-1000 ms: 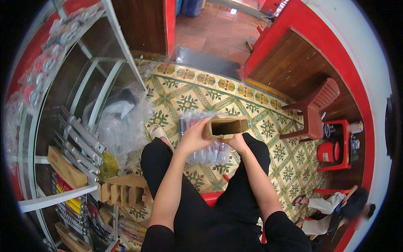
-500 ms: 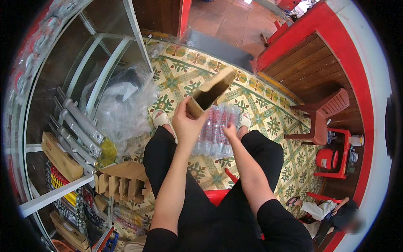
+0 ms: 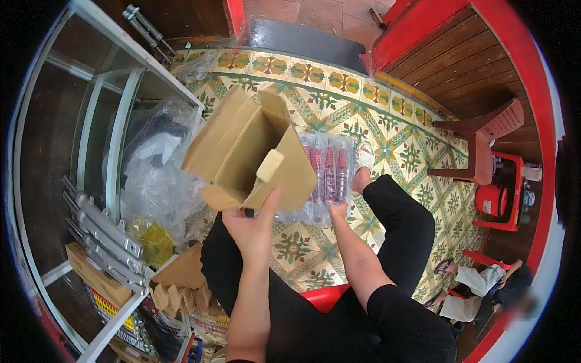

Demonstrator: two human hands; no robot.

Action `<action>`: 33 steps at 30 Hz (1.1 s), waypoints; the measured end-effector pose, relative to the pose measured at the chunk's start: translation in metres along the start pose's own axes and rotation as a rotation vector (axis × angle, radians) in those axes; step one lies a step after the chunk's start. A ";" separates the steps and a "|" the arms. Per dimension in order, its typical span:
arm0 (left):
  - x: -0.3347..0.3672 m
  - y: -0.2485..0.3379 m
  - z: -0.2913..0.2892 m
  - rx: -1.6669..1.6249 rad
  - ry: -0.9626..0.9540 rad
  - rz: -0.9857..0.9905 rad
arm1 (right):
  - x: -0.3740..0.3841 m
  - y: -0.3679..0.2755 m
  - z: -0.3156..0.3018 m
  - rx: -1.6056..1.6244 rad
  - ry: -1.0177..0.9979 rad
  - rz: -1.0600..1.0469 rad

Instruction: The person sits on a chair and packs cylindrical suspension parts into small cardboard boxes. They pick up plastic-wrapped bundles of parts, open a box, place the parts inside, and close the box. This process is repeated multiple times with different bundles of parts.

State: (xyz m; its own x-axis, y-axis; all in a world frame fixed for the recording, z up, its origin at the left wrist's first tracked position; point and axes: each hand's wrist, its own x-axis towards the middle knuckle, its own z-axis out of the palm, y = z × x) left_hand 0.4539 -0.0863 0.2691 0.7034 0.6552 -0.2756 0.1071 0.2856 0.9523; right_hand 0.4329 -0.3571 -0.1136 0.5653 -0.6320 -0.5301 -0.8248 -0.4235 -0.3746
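Note:
My left hand (image 3: 253, 227) grips the near wall of a brown cardboard box (image 3: 289, 172), thumb along its outside. The box is tilted with its flaps spread, and its opening faces me; I see nothing inside. On the tiled floor between my feet lie several shock absorbers with red springs (image 3: 330, 172) in clear plastic wrap, side by side. The box hides the left part of this row. My right hand (image 3: 339, 210) is closed at the near end of one wrapped shock absorber, its fingertips partly hidden.
On the left stands a glass-and-metal cabinet (image 3: 124, 145) with crumpled plastic wrap (image 3: 160, 175), silver fork tubes (image 3: 106, 227) and folded cardboard boxes (image 3: 178, 296) by it. A brown plastic chair (image 3: 484, 145) and a red stool (image 3: 511, 209) stand at right. Another person (image 3: 484, 284) sits lower right.
The cardboard box has turned, its opening now facing me, and come nearer and to the left with my left hand. My right hand has moved to the near end of the shock absorbers.

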 end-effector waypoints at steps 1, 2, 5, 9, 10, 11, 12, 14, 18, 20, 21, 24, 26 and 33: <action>0.000 -0.002 0.000 -0.016 0.004 -0.012 | 0.005 0.003 0.001 -0.055 -0.014 -0.004; 0.002 -0.010 -0.004 0.027 -0.017 -0.024 | 0.010 0.006 0.001 -0.108 -0.028 -0.008; -0.005 -0.013 0.001 0.028 0.042 -0.005 | 0.021 0.017 0.006 -0.166 0.007 0.006; -0.013 -0.016 -0.002 0.143 0.003 -0.117 | 0.029 0.022 0.012 -0.139 0.090 0.053; -0.013 -0.017 -0.002 0.166 -0.027 -0.096 | 0.034 0.028 0.015 -0.141 0.108 0.041; -0.013 -0.018 0.001 0.145 -0.017 -0.081 | 0.039 0.035 0.017 -0.143 0.127 0.028; -0.014 -0.018 0.005 0.126 0.001 -0.064 | 0.039 0.036 0.019 -0.100 0.079 0.043; -0.015 -0.019 0.010 0.135 0.020 -0.053 | 0.042 0.036 0.020 0.029 -0.003 0.039; -0.015 -0.026 0.012 0.230 -0.057 -0.087 | 0.055 0.047 0.017 0.118 -0.107 0.039; -0.017 -0.026 0.018 0.259 -0.053 -0.075 | 0.063 0.052 0.014 0.056 -0.131 0.049; -0.016 -0.029 0.018 0.259 -0.069 -0.081 | 0.064 0.051 0.014 0.028 -0.147 0.050; -0.013 -0.035 0.014 0.245 -0.090 -0.072 | 0.052 0.030 0.002 -0.126 -0.135 0.034; -0.012 -0.034 0.017 0.205 -0.091 -0.053 | 0.035 0.008 -0.001 -0.192 -0.111 0.030; -0.003 -0.034 0.009 0.184 -0.123 -0.115 | 0.022 -0.005 0.000 -0.141 -0.025 -0.050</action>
State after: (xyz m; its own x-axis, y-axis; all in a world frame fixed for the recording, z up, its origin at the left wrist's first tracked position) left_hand 0.4540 -0.1044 0.2384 0.7580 0.5330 -0.3761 0.3097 0.2134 0.9266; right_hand 0.4500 -0.3687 -0.1235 0.6042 -0.5927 -0.5326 -0.7883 -0.5420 -0.2912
